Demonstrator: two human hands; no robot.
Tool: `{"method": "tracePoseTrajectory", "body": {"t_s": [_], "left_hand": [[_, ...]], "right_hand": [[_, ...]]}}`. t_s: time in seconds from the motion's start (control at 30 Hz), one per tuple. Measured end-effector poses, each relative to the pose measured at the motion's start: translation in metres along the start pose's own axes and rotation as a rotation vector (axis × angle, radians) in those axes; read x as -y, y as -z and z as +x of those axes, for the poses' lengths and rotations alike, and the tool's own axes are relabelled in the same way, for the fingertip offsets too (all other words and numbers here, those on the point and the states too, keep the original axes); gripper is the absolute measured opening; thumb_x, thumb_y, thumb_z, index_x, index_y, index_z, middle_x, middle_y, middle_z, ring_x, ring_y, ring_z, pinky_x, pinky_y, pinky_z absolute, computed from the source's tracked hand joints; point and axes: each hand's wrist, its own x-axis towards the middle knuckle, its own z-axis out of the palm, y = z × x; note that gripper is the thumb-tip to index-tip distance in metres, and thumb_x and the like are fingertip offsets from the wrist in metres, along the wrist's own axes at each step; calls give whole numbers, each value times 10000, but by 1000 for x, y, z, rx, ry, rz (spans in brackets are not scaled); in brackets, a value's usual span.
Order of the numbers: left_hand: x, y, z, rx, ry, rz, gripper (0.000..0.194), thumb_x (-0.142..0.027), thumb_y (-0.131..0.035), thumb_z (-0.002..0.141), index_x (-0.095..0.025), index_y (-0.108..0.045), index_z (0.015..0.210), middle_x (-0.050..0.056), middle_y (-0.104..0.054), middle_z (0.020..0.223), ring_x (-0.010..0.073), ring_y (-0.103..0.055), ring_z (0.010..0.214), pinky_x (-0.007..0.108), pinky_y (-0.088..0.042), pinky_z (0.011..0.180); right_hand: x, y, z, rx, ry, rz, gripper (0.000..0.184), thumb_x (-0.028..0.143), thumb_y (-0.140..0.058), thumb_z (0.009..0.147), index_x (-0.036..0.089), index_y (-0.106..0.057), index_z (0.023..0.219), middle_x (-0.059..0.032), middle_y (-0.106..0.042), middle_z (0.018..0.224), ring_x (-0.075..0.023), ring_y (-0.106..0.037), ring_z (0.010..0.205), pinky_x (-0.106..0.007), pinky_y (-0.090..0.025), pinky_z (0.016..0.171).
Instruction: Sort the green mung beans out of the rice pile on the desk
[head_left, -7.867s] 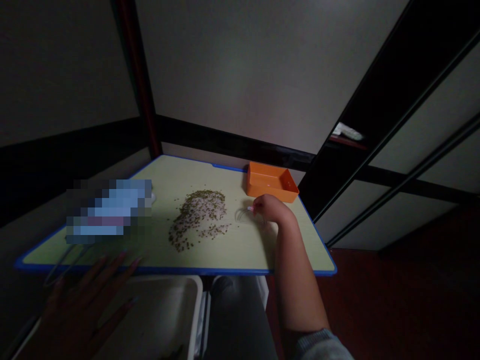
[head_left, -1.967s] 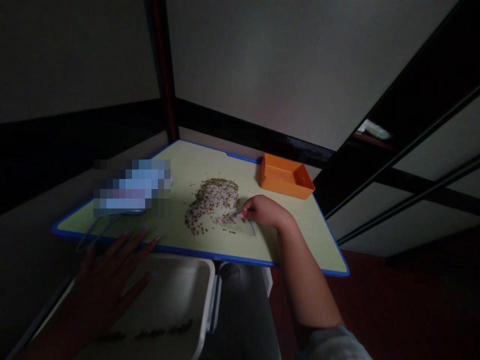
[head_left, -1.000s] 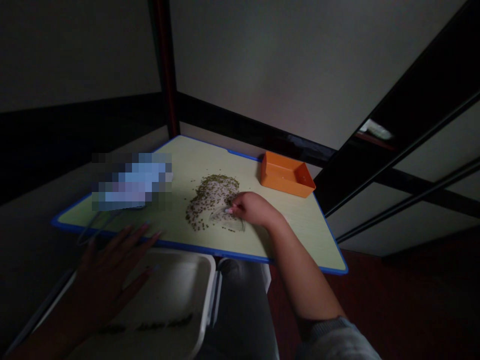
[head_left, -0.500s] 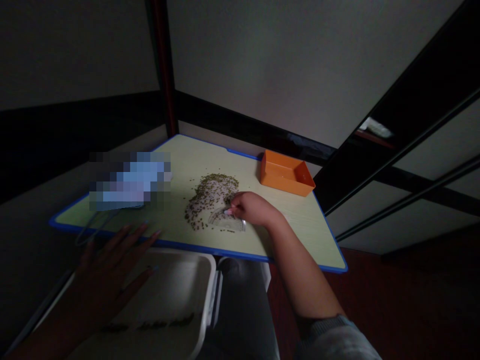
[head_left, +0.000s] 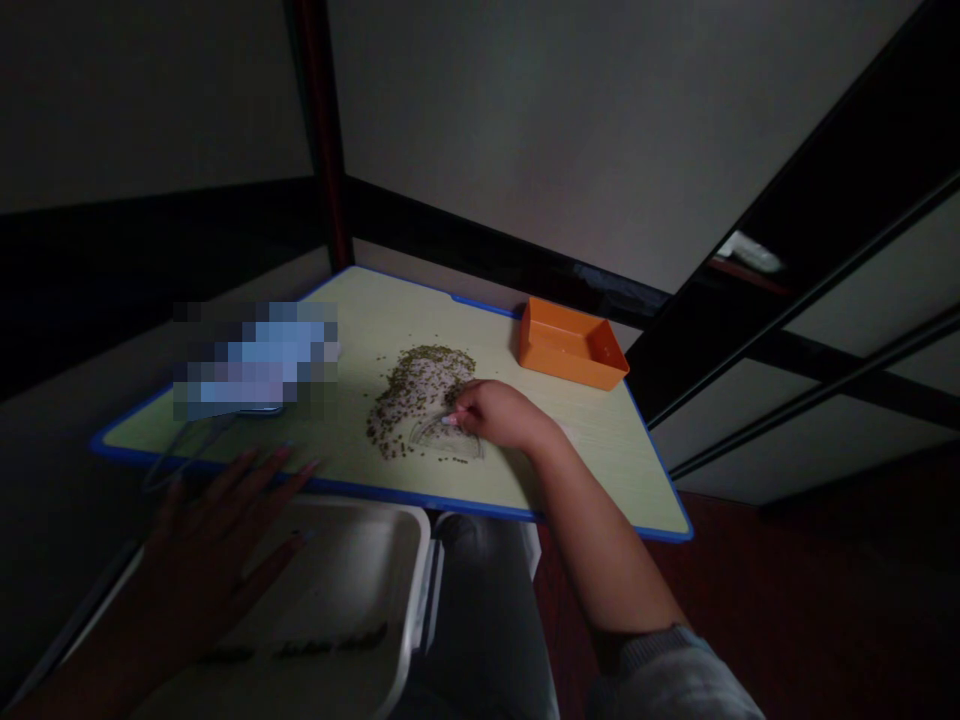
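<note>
Thumb and fingers of my right hand (head_left: 499, 412) are closed on the curved upper edge of a clear protractor (head_left: 459, 443). The protractor is at the near right side of a loose pile of small green-brown and pale grains (head_left: 427, 378) spread on the table. Some grains lie along the protractor's lower side. My left hand (head_left: 225, 530) is in shadow, its fingers spread, at the table's near edge and over a white tub (head_left: 420, 560). It holds nothing that I can see.
The pale table (head_left: 495, 490) has a blue rim. An orange open box (head_left: 574, 345) stands at its far right. At the left lie a blurred-out bluish object (head_left: 277, 365) and a thin cable (head_left: 176, 450). Dark clumps (head_left: 330, 645) line the tub's floor.
The protractor has shifted slightly left with my right hand, and its markings look fainter. My left hand stays in place, fingers spread. The whole view has moved a little.
</note>
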Motion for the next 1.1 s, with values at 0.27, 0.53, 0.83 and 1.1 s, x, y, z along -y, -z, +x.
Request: {"method": "tracePoseTrajectory", "body": {"t_s": [0.27,0.53,0.83,1.1], "left_hand": [[1,-3,0,-6,1,-5,741,-764,-470,843,-493,-323,1517,52,-457,1621,361,-399,1511,735,-155,1251],[4,-4,-2,2,-21,25,750,-742,-477,855,-451,-330,1530,65,-428,1640,340,-361,1535,693,-124,1274],[-1,1,0,-12,-27,18,733,-766,-424,857,-457,-353,1518,67,-468,1613,341,-389,1518,704,-147,1266],[-1,1,-1,0,7,-5,753,-815,-412,834,-475,-368,1504,61,-472,1611,352,-385,1521,727,-145,1256]], "right_hand": [[-3,-2,0,-7,50,88,268,197,-654,961,137,-668,700,-19,-603,750,-132,-467,732,-251,-313,690],[-4,-2,0,3,62,118,259,175,-654,951,138,-651,695,-14,-576,765,-137,-482,756,-256,-333,712],[-3,-3,1,-40,78,115,263,178,-623,971,150,-629,709,-13,-548,805,-138,-475,780,-254,-354,742],[-2,-4,1,-21,96,113,265,171,-631,975,151,-606,712,-3,-514,811,-135,-472,793,-251,-358,758]]}}
